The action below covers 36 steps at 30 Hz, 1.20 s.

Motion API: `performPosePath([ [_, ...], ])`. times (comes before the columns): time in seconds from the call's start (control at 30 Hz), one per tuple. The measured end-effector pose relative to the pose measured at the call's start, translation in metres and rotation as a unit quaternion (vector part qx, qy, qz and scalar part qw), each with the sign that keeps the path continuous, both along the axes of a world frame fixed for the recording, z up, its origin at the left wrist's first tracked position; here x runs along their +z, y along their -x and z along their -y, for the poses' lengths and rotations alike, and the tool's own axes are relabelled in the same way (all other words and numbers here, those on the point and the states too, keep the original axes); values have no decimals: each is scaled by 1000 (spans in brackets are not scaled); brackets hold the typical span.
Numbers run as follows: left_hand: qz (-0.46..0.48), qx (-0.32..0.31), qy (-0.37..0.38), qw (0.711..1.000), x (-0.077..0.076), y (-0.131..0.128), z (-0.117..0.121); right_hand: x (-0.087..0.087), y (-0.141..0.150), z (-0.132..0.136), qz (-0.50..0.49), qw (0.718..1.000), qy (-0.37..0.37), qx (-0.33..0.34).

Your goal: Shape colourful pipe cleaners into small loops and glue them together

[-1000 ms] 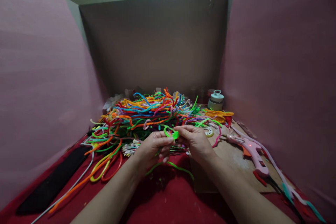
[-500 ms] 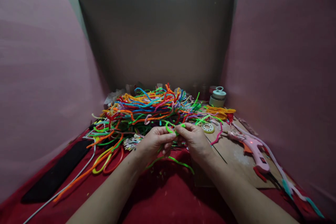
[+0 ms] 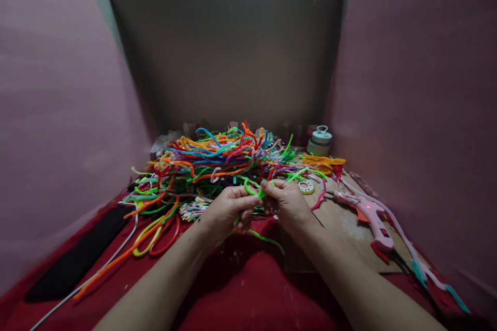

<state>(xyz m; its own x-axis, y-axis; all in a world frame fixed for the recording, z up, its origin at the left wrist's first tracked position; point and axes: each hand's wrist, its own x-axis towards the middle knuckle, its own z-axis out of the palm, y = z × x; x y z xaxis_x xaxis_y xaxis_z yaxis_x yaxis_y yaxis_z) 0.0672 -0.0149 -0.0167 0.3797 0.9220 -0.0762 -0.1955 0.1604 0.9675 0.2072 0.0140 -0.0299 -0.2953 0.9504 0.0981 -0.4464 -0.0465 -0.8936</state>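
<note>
Between my two hands is a bright green pipe cleaner (image 3: 248, 189) bent into a loop. My left hand (image 3: 233, 208) pinches it from the left, fingers curled underneath. My right hand (image 3: 285, 200) pinches it from the right between thumb and forefinger, close to the left fingertips. The part inside the fingertips is mostly covered. A green length (image 3: 267, 240) trails below the hands over the red cloth; whether it joins the held piece I cannot tell. Just beyond the hands rises a large tangled heap of coloured pipe cleaners (image 3: 221, 154).
On the right, a pink glue gun (image 3: 375, 217) with a lit red light rests on a cardboard sheet (image 3: 337, 248). Nearby are a tape roll (image 3: 306, 187) and a pale green lidded container (image 3: 320, 139). A black flat strip (image 3: 81, 253) lies left on the red cloth (image 3: 248, 295). Pink panels flank both sides.
The green piece at my fingertips has been turned and bent, with its wider clump now mostly covered by the right fingers. Both hands stay nearly in place; the view has shifted slightly.
</note>
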Motion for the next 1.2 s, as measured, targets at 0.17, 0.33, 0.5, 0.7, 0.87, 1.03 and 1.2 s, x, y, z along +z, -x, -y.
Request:
performPosePath([
  [0.17, -33, 56, -26, 998, 0, -1, -2, 0, 3, 7, -36, 998, -13, 50],
  [0.33, -153, 151, -108, 971, 13, 5, -3, 5, 3, 10, 14, 999, -40, 1],
  [0.5, -202, 228, -178, 936, 25, 13, -2, 8, 3, 13, 103, 992, -60, 45],
  [0.7, -167, 114, -138, 970, 23, 15, 0, 2, 5, 16, 166, 981, -67, 69],
  [0.87, -211, 138, -141, 957, 24, 13, 2, 1, 6, 16, 142, 986, -20, 84],
  [1.03, -253, 162, -205, 932, 25, 11, 3, 2, 5, 16, 147, 985, -8, 84],
  [1.2, -277, 137, -227, 923, 25, 13, 3, 3, 4, 15, 182, 978, -28, 99],
])
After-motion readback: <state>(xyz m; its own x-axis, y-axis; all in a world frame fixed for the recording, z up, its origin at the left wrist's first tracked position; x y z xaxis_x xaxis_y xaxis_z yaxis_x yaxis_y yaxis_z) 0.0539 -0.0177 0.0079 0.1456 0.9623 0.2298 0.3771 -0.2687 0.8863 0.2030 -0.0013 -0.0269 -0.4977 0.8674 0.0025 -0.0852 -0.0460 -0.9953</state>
